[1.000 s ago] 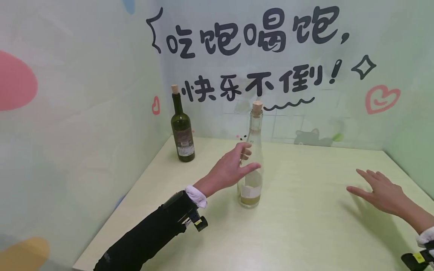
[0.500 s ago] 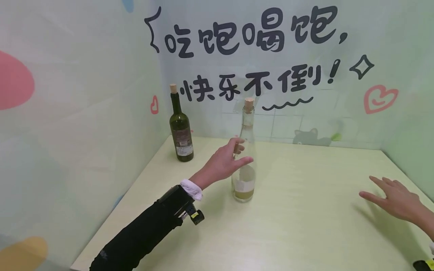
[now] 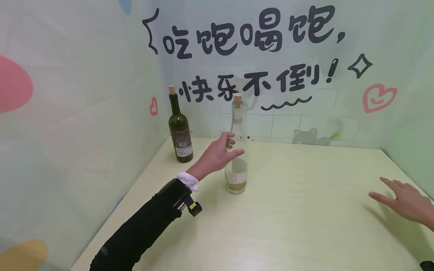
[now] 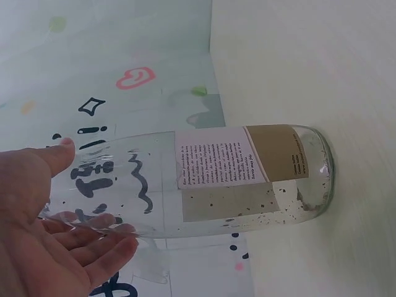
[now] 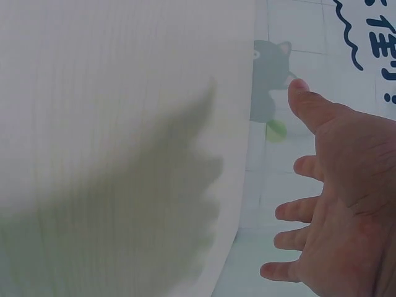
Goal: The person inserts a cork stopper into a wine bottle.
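Toward the table's (image 3: 305, 226) back-left corner, the left hand (image 3: 217, 156) loosely cupped the clear bottle's (image 3: 236, 150) shoulder; slick, fragile glass, probably light.

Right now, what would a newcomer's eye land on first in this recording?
The clear bottle standing mid-table, corked, with the left hand wrapped round its body. Next, the green bottle, also corked, in the far left corner by the wall. The right hand hovers open over the table at the right edge, holding nothing.
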`<state>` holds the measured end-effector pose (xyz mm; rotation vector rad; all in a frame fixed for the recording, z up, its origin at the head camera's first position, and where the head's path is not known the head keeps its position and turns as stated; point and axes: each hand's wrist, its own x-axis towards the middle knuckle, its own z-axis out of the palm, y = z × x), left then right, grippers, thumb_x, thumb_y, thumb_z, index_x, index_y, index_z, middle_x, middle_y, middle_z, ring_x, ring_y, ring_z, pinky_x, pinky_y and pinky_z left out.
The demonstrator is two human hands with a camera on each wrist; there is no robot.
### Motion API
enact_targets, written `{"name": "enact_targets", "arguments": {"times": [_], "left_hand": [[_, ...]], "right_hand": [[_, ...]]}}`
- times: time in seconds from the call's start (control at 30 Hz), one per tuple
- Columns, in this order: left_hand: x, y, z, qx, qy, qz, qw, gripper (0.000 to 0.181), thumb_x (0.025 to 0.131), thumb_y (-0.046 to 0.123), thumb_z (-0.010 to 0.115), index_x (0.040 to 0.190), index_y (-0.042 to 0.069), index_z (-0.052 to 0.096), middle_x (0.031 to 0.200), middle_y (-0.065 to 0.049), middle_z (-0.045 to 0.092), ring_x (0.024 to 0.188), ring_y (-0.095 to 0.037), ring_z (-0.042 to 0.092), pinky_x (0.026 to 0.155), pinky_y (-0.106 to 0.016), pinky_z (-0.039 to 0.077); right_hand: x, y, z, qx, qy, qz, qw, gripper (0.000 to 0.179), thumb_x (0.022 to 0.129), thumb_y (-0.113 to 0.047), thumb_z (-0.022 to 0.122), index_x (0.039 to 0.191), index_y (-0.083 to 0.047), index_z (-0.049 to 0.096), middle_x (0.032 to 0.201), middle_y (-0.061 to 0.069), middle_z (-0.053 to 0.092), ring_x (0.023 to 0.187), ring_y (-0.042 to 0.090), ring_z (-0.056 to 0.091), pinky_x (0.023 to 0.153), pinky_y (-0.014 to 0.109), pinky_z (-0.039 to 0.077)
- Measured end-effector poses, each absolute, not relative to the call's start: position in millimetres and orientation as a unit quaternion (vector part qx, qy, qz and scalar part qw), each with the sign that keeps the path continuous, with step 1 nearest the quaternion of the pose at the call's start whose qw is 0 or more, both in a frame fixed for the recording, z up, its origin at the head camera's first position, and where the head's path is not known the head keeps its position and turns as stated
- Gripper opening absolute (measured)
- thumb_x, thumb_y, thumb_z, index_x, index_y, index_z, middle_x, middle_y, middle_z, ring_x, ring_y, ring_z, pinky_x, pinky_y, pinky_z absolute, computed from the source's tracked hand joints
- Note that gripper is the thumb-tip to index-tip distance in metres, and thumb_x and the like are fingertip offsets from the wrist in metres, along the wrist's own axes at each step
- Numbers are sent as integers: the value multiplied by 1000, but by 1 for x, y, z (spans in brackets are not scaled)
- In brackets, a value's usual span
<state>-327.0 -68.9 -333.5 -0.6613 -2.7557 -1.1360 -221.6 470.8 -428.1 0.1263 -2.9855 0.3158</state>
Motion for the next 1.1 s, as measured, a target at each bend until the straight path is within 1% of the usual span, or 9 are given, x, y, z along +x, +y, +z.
{"name": "enact_targets", "arguments": {"times": [0.13,0.23,0.4,0.63,0.8,0.93,1.1], "left_hand": [[-336,-73,-332,-209,-903,-371,47,78,86,54,61,146,12,34,135,-6,54,120,-22,53,91,-37,48],[-342,-76,-330,-204,-903,-374,49,77,87,51,62,145,11,34,135,-7,54,119,-23,54,91,-37,47],[-352,-79,-328,-192,-905,-376,54,75,87,50,62,145,11,35,134,-7,54,119,-24,54,91,-37,48],[-368,-84,-328,-178,-908,-374,61,76,88,50,61,146,10,32,134,-9,53,120,-25,53,91,-37,47],[-380,-90,-326,-164,-910,-373,74,77,88,50,61,146,10,31,135,-11,52,118,-26,54,90,-38,48],[-391,-95,-326,-154,-910,-380,70,78,88,50,61,147,9,31,137,-13,50,118,-27,54,89,-38,48],[-400,-102,-325,-148,-913,-373,70,78,89,49,61,147,8,30,137,-14,50,118,-29,55,89,-39,48]], "right_hand": [[-220,474,-428,50,-991,107,68,86,95,-47,52,138,23,26,125,51,30,108,63,31,80,69,30],[-220,476,-430,53,-990,113,65,87,95,-45,53,136,26,25,124,53,30,107,64,31,84,68,28],[-221,481,-435,58,-989,113,78,86,94,-44,55,135,27,27,123,53,32,106,64,34,85,66,29],[-225,490,-439,57,-984,118,118,83,92,-40,59,132,27,30,118,53,35,103,63,36,83,65,30],[-227,493,-437,45,-987,107,108,88,92,-44,58,132,28,28,119,53,34,103,64,35,83,67,30],[-227,493,-437,34,-990,102,96,91,92,-47,57,133,28,27,120,53,32,104,65,34,83,69,29],[-227,489,-439,47,-986,115,112,87,92,-42,58,133,28,27,118,53,34,103,64,35,82,67,31]]}}
